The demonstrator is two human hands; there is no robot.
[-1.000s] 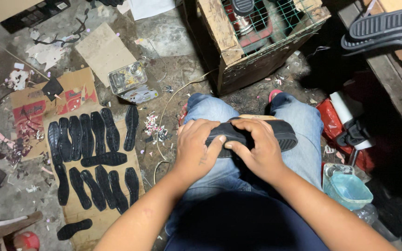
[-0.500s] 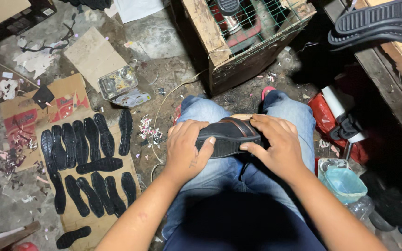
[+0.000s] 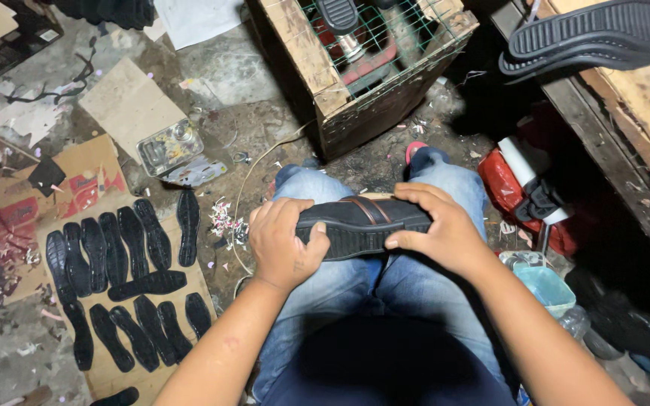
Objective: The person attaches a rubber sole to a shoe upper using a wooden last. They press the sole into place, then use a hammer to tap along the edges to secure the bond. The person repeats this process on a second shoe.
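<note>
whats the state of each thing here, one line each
left hand: gripping one end of the shoe
right hand: gripping the other end
shoe: held sideways over the lap, sole facing the camera
black soles: lying flat in rows on cardboard
wooden crate: upright, wire mesh on top

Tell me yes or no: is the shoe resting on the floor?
No, the shoe lies across the knees, gripped by the left hand and right hand.

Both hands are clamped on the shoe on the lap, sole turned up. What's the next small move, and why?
Probably press along the sole's middle. The left hand grips one end of the black shoe and the right hand the other, thumbs on the ribbed sole, so only the span between them is unpressed.
</note>
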